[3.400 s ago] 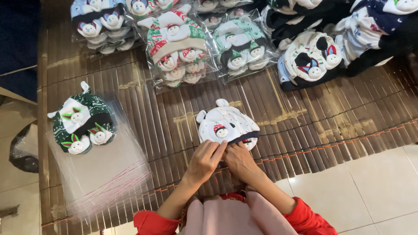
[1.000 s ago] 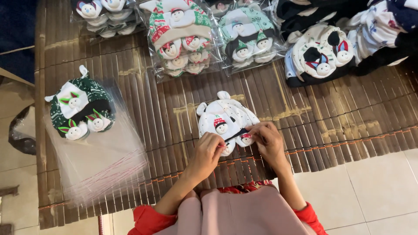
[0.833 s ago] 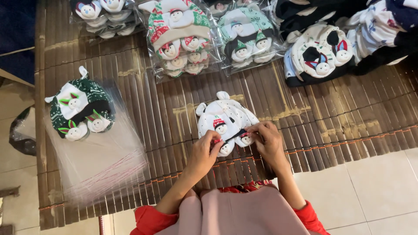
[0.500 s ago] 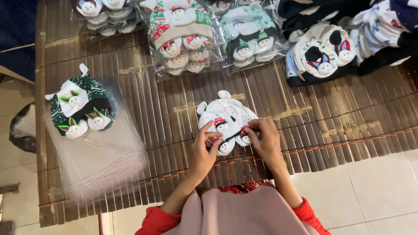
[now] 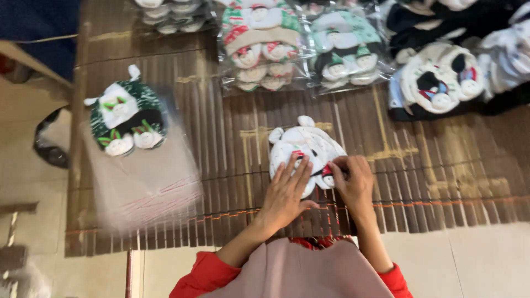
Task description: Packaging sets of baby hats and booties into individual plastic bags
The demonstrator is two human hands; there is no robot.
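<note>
The white sock pair (image 5: 303, 146) is lying flat near the middle of the slatted bamboo tabletop (image 5: 430, 176), close to the person's edge; its long axis is running from the near-right to the far-left, with the two small rounded ears pointing away from the person and slightly left, and the little red-trimmed snowman faces sitting at the near end; the left hand (image 5: 287, 193) is lying spread, fingers long and flat, pressing on the near-left part of the socks; the right hand (image 5: 353, 179) is curling beside it, fingertips bunched and pinching at the near-right edge by a red detail, though what exactly is being pinched is too small to tell; both red sleeves (image 5: 204, 273) are showing at the bottom above a pink garment. Well apart to the left, a green sock pair (image 5: 127, 118) is resting on a stack of clear plastic bags (image 5: 143, 182), which is looking blurred. Along the far edge, bagged bundles are lying side by side: a red-and-green bundle (image 5: 259, 44), a mint-green bundle (image 5: 345, 52), and to the right a black-and-white bundle (image 5: 441, 83). Pale floor tiles (image 5: 469, 265) are showing beyond the near edge.
</note>
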